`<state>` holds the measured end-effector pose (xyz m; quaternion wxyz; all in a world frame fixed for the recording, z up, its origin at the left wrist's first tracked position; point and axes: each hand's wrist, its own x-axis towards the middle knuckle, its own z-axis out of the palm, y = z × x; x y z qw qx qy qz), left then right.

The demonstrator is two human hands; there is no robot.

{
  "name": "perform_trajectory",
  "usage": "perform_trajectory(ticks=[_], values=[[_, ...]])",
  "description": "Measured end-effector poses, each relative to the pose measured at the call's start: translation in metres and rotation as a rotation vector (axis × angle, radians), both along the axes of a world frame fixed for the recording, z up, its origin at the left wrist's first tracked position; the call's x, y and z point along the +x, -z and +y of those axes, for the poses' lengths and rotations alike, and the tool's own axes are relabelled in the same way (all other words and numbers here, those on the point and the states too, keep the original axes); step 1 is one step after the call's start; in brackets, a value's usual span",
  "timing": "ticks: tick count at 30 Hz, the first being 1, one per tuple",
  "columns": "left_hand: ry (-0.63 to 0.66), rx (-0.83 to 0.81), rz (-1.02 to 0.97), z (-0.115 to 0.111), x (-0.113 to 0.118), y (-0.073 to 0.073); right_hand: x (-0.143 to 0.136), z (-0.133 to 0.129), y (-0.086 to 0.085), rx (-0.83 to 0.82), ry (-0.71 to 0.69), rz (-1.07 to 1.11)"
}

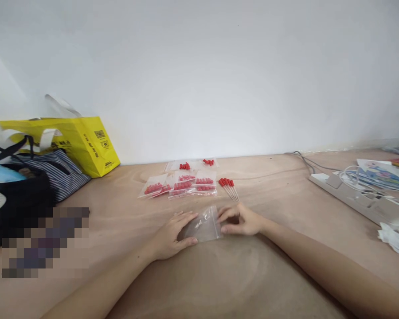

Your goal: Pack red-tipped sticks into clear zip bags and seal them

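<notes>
A clear zip bag (204, 227) lies flat on the wooden table between my hands, with nothing visible inside. My left hand (173, 235) rests on its left end, fingers and thumb spread. At the zip edge on the right is my right hand (240, 220), its fingers curled and the thumb apart from them, touching or just beside the edge. Just beyond my right hand, several red-tipped sticks (226, 182) lie fanned on the table. Farther back, several clear bags (182, 186) holding red-tipped items overlap one another.
A yellow bag (93, 146), a striped bag (64, 173) and a black bag (23, 199) stand at the left. On the right are a white power strip (352, 195) with cables, printed papers (382, 173) and a crumpled tissue (395, 239). A white wall rises behind.
</notes>
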<state>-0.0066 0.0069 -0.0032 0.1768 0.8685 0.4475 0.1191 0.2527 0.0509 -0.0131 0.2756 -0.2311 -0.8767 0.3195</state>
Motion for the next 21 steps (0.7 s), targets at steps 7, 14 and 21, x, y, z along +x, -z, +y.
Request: perform_trajectory(ticks=[7,14,21], values=[[-0.013,0.01,-0.006,0.0,0.004,-0.002,0.012,0.09,-0.005,-0.306,1.075,-0.06],[0.008,0.02,-0.035,-0.002,0.004,-0.004,0.008,0.136,-0.003,-0.495,1.14,-0.186],[0.005,0.013,-0.018,-0.005,0.006,-0.008,0.011,0.138,0.002,-0.531,1.063,0.03]])
